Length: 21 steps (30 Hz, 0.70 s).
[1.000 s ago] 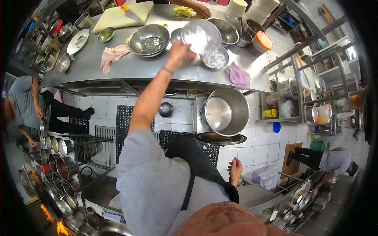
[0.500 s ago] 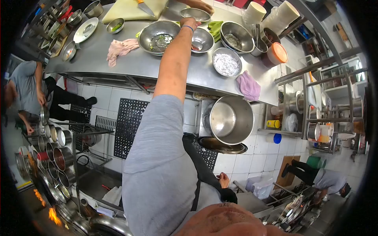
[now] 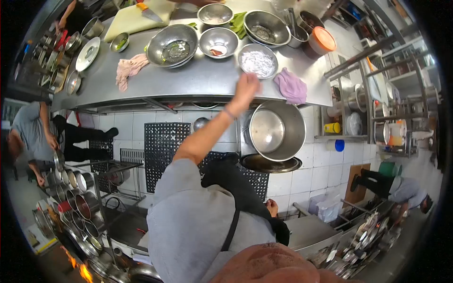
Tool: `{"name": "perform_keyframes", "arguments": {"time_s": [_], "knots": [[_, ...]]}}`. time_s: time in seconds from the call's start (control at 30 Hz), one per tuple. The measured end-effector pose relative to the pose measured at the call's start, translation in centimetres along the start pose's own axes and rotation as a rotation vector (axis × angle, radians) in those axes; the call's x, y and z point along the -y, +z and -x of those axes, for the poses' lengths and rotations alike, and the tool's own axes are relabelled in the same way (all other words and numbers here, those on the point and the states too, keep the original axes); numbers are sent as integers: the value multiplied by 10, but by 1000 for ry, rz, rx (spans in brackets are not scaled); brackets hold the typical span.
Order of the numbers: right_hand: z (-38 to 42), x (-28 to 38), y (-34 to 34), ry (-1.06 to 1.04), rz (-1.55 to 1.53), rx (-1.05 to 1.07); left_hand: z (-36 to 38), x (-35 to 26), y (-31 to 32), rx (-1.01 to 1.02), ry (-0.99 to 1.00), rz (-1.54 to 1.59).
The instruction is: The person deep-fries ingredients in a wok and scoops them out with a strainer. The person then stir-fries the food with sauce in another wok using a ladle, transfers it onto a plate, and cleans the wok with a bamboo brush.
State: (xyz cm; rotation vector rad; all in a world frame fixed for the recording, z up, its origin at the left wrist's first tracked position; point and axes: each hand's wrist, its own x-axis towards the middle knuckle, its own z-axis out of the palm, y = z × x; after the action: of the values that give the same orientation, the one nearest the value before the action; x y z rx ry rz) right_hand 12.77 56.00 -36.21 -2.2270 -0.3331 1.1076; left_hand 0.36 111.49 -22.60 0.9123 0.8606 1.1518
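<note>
My left hand [image 3: 247, 87] reaches out over the near edge of the steel counter [image 3: 198, 82], empty, its fingers loosely apart. It is just short of a steel bowl of white shreds [image 3: 257, 60]. Beyond stand a small bowl with red bits [image 3: 218, 42], a large bowl with green scraps [image 3: 172, 45] and an emptier bowl [image 3: 214, 13] at the far side. A purple cloth [image 3: 292, 87] lies to the right of the hand. My right hand [image 3: 271, 207] hangs curled by my waist, holding nothing.
A big steel pot [image 3: 277, 131] sits under the counter over a pan. A pink cloth [image 3: 130, 68], a cutting board [image 3: 132, 23] with a knife and an orange-lidded tub [image 3: 322, 41] are on the counter. Co-workers stand at the left [image 3: 28, 127] and right [image 3: 401, 188]. Flames [image 3: 85, 272] burn bottom left.
A second ago my left hand held a steel bowl above the counter. It set the bowl down at the far side, then drew back empty to the near edge.
</note>
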Motion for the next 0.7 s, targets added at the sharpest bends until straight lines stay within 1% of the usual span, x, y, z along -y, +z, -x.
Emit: {"name": "perform_keyframes", "arguments": {"time_s": [0.03,0.07,0.1,0.13,0.17,0.2,0.23,0.27,0.3,0.33,0.4,0.43,0.47,0.5,0.53,0.63,0.67,0.7], "knots": [[3,4,2,22,0,-15,39,9,6,98,-205,-48],[6,8,4,47,-1,-33,74,43,10,161,-201,0],[10,12,5,86,-40,-48,112,49,20,172,-340,-49],[14,15,5,119,-24,-69,145,65,25,238,-440,-118],[18,12,7,112,-44,-101,171,83,30,332,-501,-157],[22,5,9,107,-64,-134,194,88,39,379,-548,-238],[25,-6,12,97,-104,-170,210,89,45,479,-619,-312],[28,-17,15,88,-144,-208,221,106,48,574,-547,-427],[32,-33,15,74,-23,-243,226,109,54,669,-479,-438],[40,-43,19,100,-63,-274,225,105,63,765,-408,-445],[49,-78,29,98,-68,-346,215,85,84,874,-272,-567],[64,-73,30,145,-124,-344,209,75,97,895,-236,-626],[79,-61,27,189,-184,-343,202,78,105,933,-144,-663],[92,-48,27,231,-249,-345,196,79,117,937,-94,-687],[101,-51,30,249,-318,-374,191,78,129,941,-42,-706],[125,-63,30,316,-519,-446,184,80,156,993,29,-677],[133,-65,30,305,-575,-475,188,83,165,1026,54,-647],[137,-61,29,339,-640,-505,191,96,168,1050,118,-654]]}}
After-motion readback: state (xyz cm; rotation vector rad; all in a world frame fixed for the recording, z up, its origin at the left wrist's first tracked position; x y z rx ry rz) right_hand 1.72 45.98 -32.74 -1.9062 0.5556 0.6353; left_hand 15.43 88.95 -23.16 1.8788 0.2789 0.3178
